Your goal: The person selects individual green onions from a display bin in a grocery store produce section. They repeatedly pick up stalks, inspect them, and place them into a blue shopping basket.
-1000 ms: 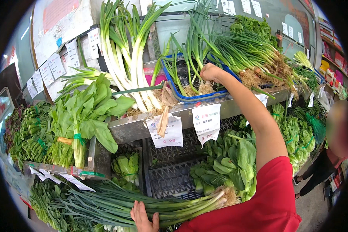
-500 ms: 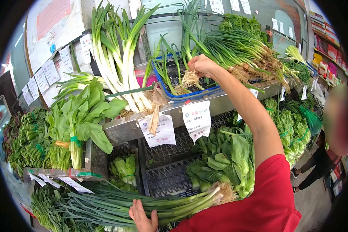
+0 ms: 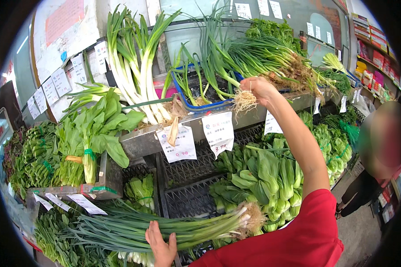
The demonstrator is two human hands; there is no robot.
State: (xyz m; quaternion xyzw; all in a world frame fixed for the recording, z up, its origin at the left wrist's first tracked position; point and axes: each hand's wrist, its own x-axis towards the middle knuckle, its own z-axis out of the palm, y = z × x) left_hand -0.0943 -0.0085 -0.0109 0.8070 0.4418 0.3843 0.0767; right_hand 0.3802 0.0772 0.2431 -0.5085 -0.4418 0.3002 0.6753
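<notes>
Green and slim, one spring onion [image 3: 230, 79] is held at its root end by the right hand [image 3: 260, 90], just past the front right corner of the blue tray [image 3: 209, 107]. The right fingers are curled in and seem to pinch the stem close to the roots, though the hand hides part of the grip. To handle it well, I would grasp the firm white part and draw it along its own line, root end first, so that the leaves slip past their neighbours without bending or tearing. The left hand [image 3: 161, 242] rests on a long bundle [image 3: 200, 231] of green onions, fingers extended and thumb apart, not wrapped around it; a light palm seems wise, as the bundle looks loose and could slide or bruise. The single stalk slants, its root end toward the lower right and its leaves running up and to the left over the tray. The bundle lies lengthwise from left to right by the near end of the black crate [image 3: 187, 202], roots at the slightly higher right end, dark leaves fanning out leftward
</notes>
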